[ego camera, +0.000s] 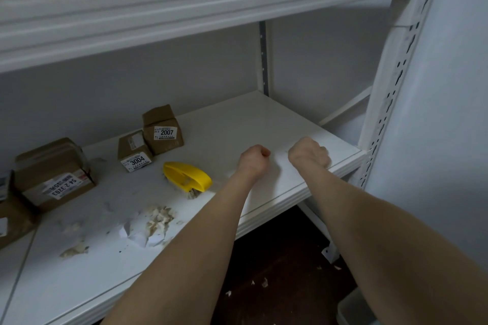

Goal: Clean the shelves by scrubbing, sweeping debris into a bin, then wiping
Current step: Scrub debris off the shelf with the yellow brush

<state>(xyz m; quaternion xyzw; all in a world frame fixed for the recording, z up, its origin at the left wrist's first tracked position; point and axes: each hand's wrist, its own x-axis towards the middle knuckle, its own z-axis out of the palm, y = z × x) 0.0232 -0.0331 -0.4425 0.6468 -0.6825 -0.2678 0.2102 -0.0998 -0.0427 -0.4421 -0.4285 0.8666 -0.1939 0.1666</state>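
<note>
Brush (188, 175): laid bristles-down on the white shelf (264, 124), just left of the fingers, untouched.
Debris (155, 221): paper scraps and crumbs are heaped nearer the shelf's front edge.
Left hand (254, 159): fingers are curled tight, apparently holding nothing.
Right hand (309, 153): likewise fisted, at the shelf's front edge.
Cartons (162, 129): set behind the brush.
</note>
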